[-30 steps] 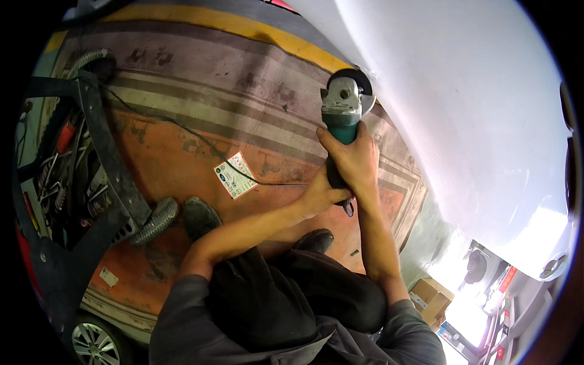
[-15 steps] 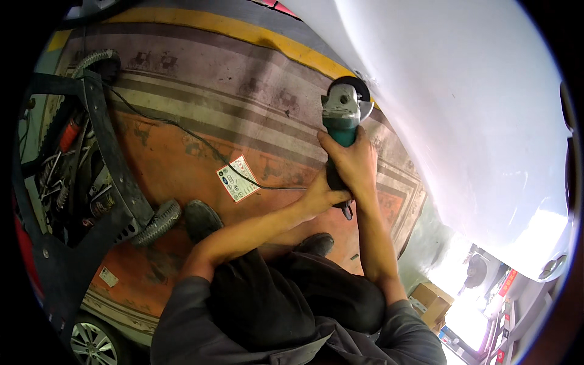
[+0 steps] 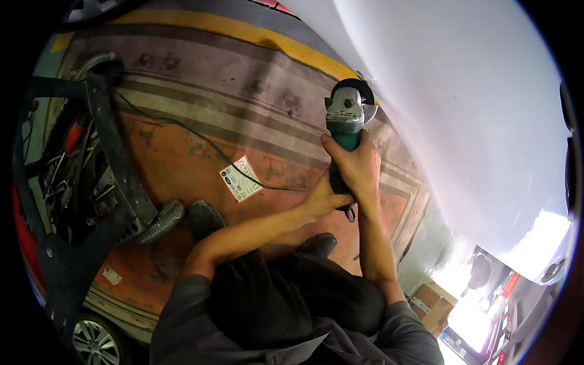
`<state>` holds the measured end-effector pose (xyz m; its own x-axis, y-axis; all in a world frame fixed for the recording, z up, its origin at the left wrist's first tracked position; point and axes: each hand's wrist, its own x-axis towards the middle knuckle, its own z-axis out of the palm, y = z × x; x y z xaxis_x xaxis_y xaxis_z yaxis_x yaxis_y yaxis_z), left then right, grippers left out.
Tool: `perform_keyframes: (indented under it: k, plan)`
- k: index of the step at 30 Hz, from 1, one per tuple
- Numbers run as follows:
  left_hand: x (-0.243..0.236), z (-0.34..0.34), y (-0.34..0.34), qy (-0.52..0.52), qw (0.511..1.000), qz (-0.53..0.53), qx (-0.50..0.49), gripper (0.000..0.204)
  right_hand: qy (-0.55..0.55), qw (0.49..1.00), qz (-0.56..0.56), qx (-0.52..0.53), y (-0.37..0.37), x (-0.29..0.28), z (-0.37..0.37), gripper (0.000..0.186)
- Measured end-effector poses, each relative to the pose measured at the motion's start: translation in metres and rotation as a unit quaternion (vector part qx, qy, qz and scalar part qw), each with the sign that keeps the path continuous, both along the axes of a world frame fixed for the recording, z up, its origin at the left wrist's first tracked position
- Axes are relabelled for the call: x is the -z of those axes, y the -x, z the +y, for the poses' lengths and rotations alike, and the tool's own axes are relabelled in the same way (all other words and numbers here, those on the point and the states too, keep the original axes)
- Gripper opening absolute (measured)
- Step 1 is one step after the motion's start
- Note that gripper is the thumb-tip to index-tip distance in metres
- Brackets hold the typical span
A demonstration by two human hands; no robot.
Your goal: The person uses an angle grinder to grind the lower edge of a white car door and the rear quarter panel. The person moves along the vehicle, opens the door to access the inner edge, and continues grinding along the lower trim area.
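Both my hands grip one teal and black angle grinder with a silver gear head. My right hand wraps round its body just behind the head, thumb on the near side. Lower down, my left hand closes round the rear of the handle. The dark disc at the top sits beside the lower edge of a large white car panel; I cannot tell whether they touch. A black power cord trails from the handle to the left across the mat.
A black wheeled tool cart full of hand tools stands at the left. On the worn orange mat lies a printed card. My shoes rest below it. A cardboard box stands at lower right, a car wheel at lower left.
Hands and grinder sit very slightly lower and further right in the picture, and the surroundings shift a little too. The grip is the same.
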<state>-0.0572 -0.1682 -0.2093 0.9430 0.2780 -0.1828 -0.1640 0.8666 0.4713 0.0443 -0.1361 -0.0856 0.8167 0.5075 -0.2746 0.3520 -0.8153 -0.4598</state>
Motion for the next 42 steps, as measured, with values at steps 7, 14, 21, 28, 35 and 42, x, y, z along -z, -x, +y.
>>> perform_keyframes:
  k: [7, 14, 21, 28, 35, 42]
  plan:
    - [-0.005, -0.005, -0.007, -0.019, 0.995, -0.025, -0.096, 0.077, 0.012, 1.000, -0.011, -0.012, 0.000, 0.001, 0.000, 0.066]
    - [-0.007, 0.005, -0.001, -0.015, 1.000, 0.000, -0.019, 0.087, 0.016, 0.999, -0.023, -0.023, -0.002, -0.001, 0.004, 0.067]
    - [-0.001, -0.006, -0.001, -0.024, 0.998, -0.004, -0.059, 0.091, 0.011, 1.000, -0.013, -0.022, 0.000, 0.003, 0.001, 0.068]
    - [-0.013, 0.005, -0.001, -0.035, 0.999, 0.010, -0.030, 0.092, 0.014, 0.999, -0.021, -0.031, -0.004, 0.000, 0.004, 0.068]
    - [-0.009, -0.001, 0.000, -0.019, 1.000, 0.002, -0.016, 0.092, 0.006, 0.999, -0.022, -0.027, -0.005, 0.004, -0.004, 0.068]
    - [-0.017, 0.013, 0.000, -0.024, 1.000, 0.014, -0.014, 0.086, 0.017, 0.999, -0.009, -0.035, -0.006, -0.001, 0.011, 0.071]
